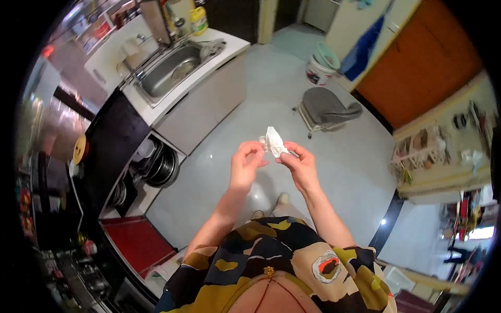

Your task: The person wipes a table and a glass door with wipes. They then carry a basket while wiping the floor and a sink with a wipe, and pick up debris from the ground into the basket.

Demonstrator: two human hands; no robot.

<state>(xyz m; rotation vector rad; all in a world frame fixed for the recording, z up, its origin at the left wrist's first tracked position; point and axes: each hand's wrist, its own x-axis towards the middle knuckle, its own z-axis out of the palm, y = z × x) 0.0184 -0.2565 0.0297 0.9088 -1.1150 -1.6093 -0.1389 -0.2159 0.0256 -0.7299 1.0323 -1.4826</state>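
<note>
A crumpled white tissue [273, 142] is held up in front of my body, above the floor. Its upper end sticks up loosely, and its lower end is bunched. My right hand [299, 166] pinches the lower right part between thumb and fingers. On the other side, the fingertips of my left hand [247, 161] are curled onto the tissue's left edge, with the thumb bent just below. The exact contact of the left fingertips is partly hidden.
A grey-seated chair [324, 110] on casters stands ahead to the right, near a white bucket [319, 72]. At left runs a counter with a steel sink [151, 83]; dark pans [163, 169] fill an open shelf below. A white basket [417, 148] sits on the right.
</note>
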